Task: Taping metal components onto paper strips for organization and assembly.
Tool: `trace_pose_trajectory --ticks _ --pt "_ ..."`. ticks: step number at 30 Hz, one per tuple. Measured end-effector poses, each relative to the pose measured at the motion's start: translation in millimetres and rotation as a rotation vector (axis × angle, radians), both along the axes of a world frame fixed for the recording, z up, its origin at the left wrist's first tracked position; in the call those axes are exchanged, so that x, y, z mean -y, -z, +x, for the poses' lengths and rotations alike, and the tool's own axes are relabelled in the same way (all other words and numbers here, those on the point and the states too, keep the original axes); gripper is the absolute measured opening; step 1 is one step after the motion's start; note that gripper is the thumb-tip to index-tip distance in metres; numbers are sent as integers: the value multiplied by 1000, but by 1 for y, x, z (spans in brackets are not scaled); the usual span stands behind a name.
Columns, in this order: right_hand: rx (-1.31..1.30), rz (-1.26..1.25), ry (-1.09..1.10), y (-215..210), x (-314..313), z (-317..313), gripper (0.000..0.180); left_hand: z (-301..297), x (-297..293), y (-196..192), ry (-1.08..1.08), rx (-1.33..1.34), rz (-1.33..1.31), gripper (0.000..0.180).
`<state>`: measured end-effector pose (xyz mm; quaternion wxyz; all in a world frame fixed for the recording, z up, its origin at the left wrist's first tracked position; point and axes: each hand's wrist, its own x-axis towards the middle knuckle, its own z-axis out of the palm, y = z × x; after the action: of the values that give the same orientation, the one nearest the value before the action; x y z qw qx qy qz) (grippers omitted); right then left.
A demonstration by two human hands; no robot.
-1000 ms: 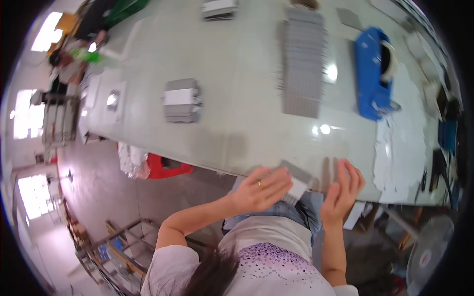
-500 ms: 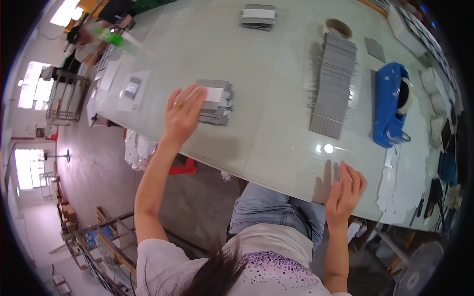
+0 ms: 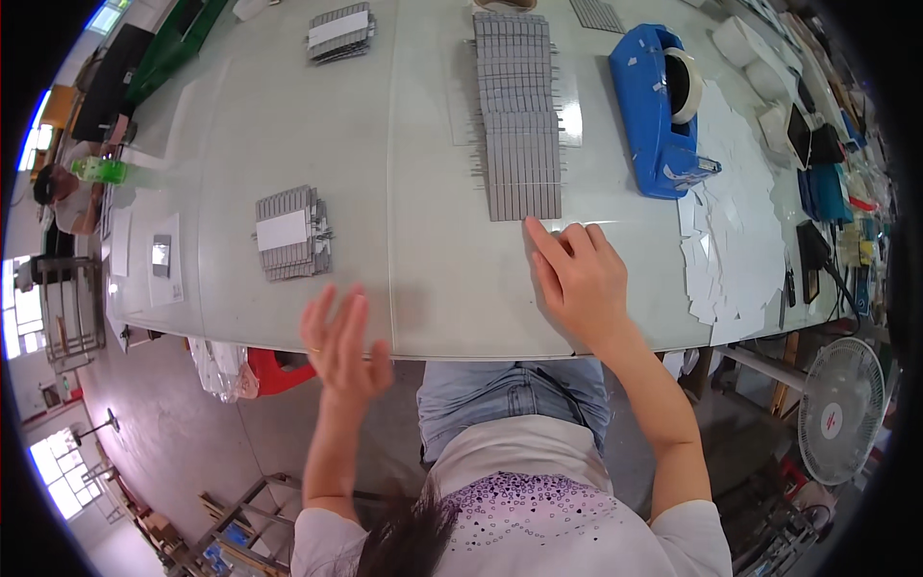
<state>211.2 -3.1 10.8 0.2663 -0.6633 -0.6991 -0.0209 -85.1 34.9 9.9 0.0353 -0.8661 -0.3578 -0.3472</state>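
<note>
A long row of overlapping grey slatted cards (image 3: 519, 125) lies on the table in front of me. At its near edge is my right hand (image 3: 586, 284), its index finger stretched toward the lowest card and the other fingers loosely bent; nothing shows in its grasp. My left hand (image 3: 346, 346) hovers at the table's front edge with fingers apart and holds nothing. Just beyond it sits a stack of similar grey cards (image 3: 288, 264) with a white paper strip (image 3: 282, 231) across the top. Another such stack (image 3: 339, 38) lies farther back.
To the right stands a blue tape dispenser (image 3: 649, 115) beside layered white paper sheets (image 3: 731, 250). A separate grey card (image 3: 598, 13) lies at the back. A green bottle (image 3: 99, 170) and another person (image 3: 72, 207) are at far left. A fan (image 3: 841, 409) stands at lower right.
My left hand has left the near stack and drawn back to the table edge. My right hand has reached forward to the long row's near end. The view has turned rightward.
</note>
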Motion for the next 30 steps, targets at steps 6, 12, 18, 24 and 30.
trace_pose_trajectory --ticks 6,12,18,24,30 --pt "-3 -7 -24 -2 14 -4 40 76 34 8 -1 240 -230 42" --pt "69 -84 -58 -9 77 -15 41 85 44 7 68 141 -338 41" --pt "33 -32 200 -16 91 27 38 87 40 4 63 -5 -365 39" --pt "219 -65 501 -13 111 75 42 95 34 7 40 -76 -338 36" --pt "114 -122 178 -7 148 37 36 97 37 11 49 -84 -347 38"
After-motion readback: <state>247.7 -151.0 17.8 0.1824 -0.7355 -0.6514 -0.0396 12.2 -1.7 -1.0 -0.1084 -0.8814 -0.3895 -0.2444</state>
